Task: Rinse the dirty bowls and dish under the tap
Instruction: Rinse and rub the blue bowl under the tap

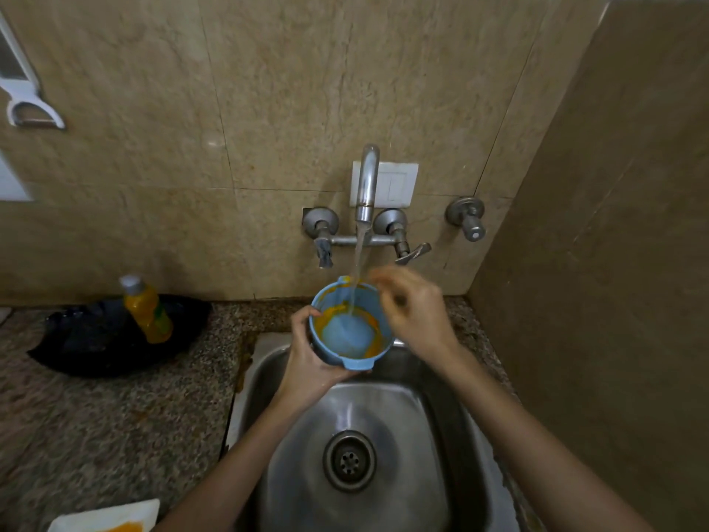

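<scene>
Blue bowl [347,332], orange-smeared, held tilted over the far edge of the sink [406,416] so the stream from the tap [366,182] flushes its wall; we see the left hand [310,355] gripping it from the left, but cannot tell whether the blurred right hand [414,312] grips anything.

Lighting: dim, warm, coming from above. Beige marble-look wall tiles [287,90] are carrying a faint sheen patch. Round stainless-steel sink basin [403,408] is throwing soft white glare above its drain [349,460]. Light-blue round plastic bowl [349,332] is rendering sharp at centre. Right hand [414,312] is smearing with motion blur at the fingers [383,278]. Wide-angle distortion is bowing straight lines outward, and the corners are softening.
</scene>
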